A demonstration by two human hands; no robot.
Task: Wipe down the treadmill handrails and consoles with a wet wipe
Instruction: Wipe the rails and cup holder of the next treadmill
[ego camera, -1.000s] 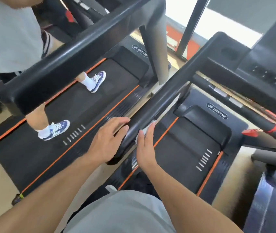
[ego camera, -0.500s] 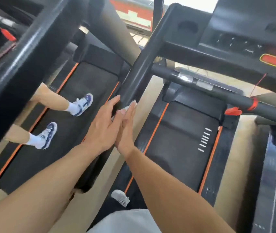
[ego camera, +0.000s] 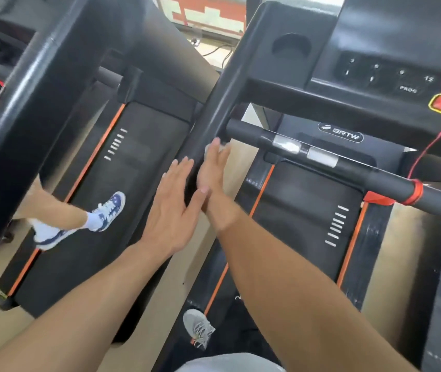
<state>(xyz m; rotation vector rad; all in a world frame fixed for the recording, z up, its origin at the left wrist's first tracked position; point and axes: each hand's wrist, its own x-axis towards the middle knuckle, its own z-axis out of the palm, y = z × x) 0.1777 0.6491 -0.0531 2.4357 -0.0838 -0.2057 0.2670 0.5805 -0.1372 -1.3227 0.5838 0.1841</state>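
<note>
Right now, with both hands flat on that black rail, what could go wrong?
The wet wipe barely shows under the right hand, pressed by straight fingers only, so it might slip off the handrail. The left hand reaches toward the neighbouring treadmill, where another person's shoes are stepping, so leaning over could cause a bump.

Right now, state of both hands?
Left hand: open, fingers straight against the handrail.
Right hand: open, flat on the handrail's other side; wipe barely visible.
</note>
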